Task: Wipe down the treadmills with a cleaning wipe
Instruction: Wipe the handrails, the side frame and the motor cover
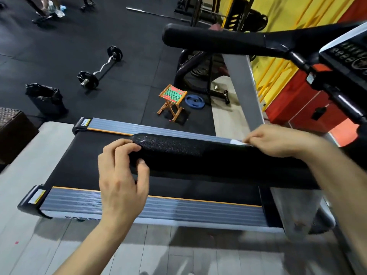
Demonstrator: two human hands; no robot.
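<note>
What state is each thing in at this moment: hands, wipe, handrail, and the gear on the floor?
Left hand: fingers curled round the handrail end.
Right hand: pinching the wipe.
Wipe: mostly hidden, on the handrail.
Handrail: held at both ends.
Stool: unfolded, upright.
Bin: upright, lined with a black bag.
Barbell: lying on the floor.
</note>
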